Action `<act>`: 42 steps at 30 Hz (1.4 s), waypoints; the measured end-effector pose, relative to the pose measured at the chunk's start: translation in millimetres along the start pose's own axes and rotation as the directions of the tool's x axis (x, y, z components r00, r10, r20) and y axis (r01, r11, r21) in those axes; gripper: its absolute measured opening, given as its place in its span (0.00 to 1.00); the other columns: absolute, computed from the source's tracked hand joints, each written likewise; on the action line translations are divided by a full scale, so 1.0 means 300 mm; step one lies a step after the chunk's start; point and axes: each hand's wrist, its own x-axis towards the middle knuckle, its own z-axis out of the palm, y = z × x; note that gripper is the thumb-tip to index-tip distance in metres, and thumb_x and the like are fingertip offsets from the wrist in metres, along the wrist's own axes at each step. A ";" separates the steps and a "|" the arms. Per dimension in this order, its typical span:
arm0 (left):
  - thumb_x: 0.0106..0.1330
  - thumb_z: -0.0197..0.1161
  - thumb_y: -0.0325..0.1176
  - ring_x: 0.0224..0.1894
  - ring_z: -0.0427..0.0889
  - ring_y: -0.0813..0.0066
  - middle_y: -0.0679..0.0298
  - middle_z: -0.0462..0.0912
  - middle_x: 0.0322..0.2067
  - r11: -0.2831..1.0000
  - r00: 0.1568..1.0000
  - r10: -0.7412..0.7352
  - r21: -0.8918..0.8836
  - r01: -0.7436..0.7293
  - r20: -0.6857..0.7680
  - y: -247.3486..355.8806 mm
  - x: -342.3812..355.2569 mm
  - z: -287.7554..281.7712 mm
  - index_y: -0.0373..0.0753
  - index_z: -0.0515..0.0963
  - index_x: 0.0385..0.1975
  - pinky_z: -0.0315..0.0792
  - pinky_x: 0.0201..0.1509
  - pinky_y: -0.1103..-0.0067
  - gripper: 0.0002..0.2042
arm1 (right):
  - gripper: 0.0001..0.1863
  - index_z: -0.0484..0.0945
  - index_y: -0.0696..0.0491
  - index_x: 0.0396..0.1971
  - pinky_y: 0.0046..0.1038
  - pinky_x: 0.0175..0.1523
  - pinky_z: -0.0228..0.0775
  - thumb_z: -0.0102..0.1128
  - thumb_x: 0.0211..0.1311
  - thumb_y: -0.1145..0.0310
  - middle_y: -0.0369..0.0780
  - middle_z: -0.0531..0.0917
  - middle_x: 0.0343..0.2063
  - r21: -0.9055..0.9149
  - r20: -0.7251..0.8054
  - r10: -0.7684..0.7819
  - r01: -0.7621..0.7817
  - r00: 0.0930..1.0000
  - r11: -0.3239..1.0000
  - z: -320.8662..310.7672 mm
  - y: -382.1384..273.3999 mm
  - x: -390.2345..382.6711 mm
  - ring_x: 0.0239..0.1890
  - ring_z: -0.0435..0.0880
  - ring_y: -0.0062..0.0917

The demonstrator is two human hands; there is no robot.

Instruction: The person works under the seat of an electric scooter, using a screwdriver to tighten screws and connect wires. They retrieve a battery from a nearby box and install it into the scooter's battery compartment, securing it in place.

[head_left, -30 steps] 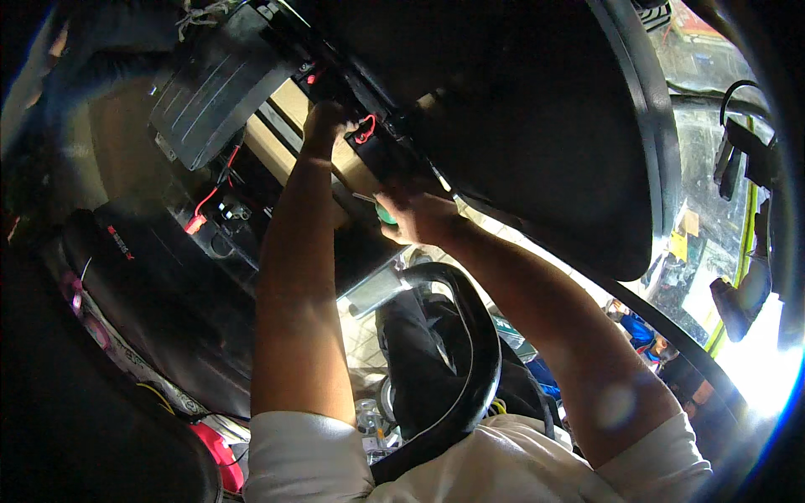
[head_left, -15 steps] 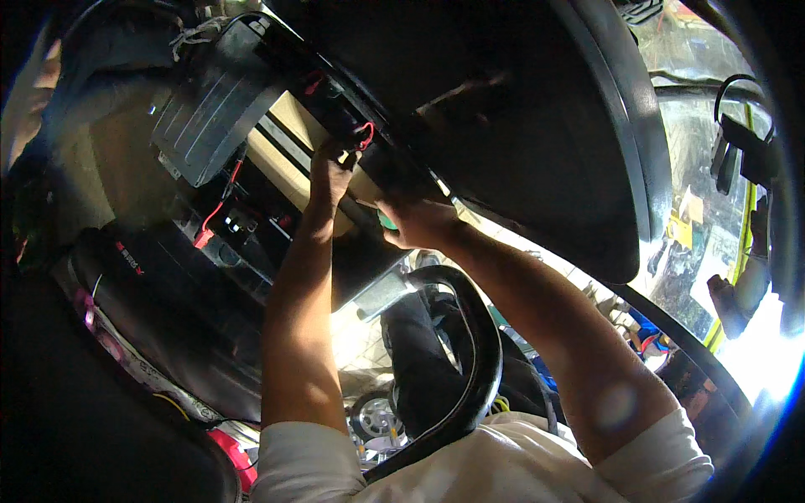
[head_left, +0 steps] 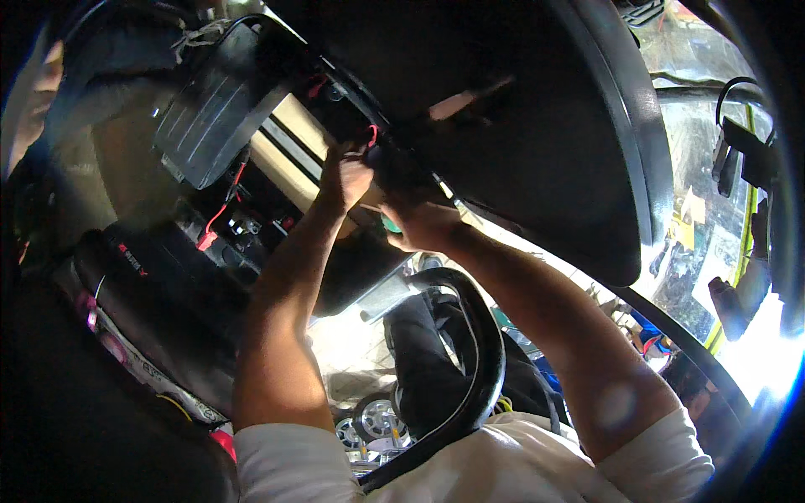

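Note:
Inside a dark open compartment, my left hand (head_left: 345, 178) is closed, its fingertips hidden in shadow beside a red wire (head_left: 373, 134). What it grips, if anything, cannot be made out. Just to its right and nearer me, my right hand (head_left: 423, 226) curls round a small green object (head_left: 391, 224), of which only a part shows between thumb and fingers. A cardboard-coloured box with black stripes (head_left: 289, 151) lies to the left of my hands. Beyond it sits a ribbed black case (head_left: 205, 126).
A large black raised panel (head_left: 537, 151) fills the right side. Below my hands curves a black padded bar (head_left: 486, 352). At left are a red cable with a connector (head_left: 206, 240) and a black padded seat (head_left: 159, 293). Another person's hand (head_left: 33, 109) shows at the far left.
My left hand has shifted slightly to the right and toward me, and its elbow has swung out to the left. My right hand has hardly moved.

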 end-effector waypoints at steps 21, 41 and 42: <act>0.45 0.62 0.28 0.44 0.76 0.58 0.57 0.77 0.40 0.698 0.723 -0.642 -0.583 0.414 -0.255 -0.272 0.217 0.068 0.41 0.75 0.40 0.72 0.39 0.65 0.18 | 0.30 0.73 0.53 0.48 0.40 0.46 0.72 0.67 0.46 0.52 0.48 0.76 0.43 -0.064 -0.124 -0.105 0.098 0.987 0.993 -0.016 0.002 0.005 0.41 0.79 0.43; 0.57 0.55 0.35 0.52 0.71 0.58 0.59 0.75 0.47 0.887 0.883 -0.417 -0.306 0.345 -0.214 -0.358 0.190 0.035 0.39 0.73 0.49 0.69 0.53 0.64 0.19 | 0.29 0.73 0.49 0.49 0.41 0.43 0.75 0.68 0.45 0.55 0.45 0.76 0.43 -0.036 -0.165 0.001 -0.007 0.986 0.999 0.011 0.000 0.001 0.38 0.80 0.44; 0.58 0.55 0.35 0.52 0.72 0.58 0.59 0.74 0.49 0.880 0.917 -0.387 -0.336 0.336 -0.097 -0.372 0.190 0.039 0.39 0.73 0.51 0.69 0.53 0.65 0.19 | 0.29 0.73 0.49 0.48 0.41 0.43 0.75 0.68 0.45 0.55 0.45 0.76 0.43 -0.011 -0.117 0.036 -0.037 0.993 0.999 0.014 0.002 0.000 0.37 0.80 0.44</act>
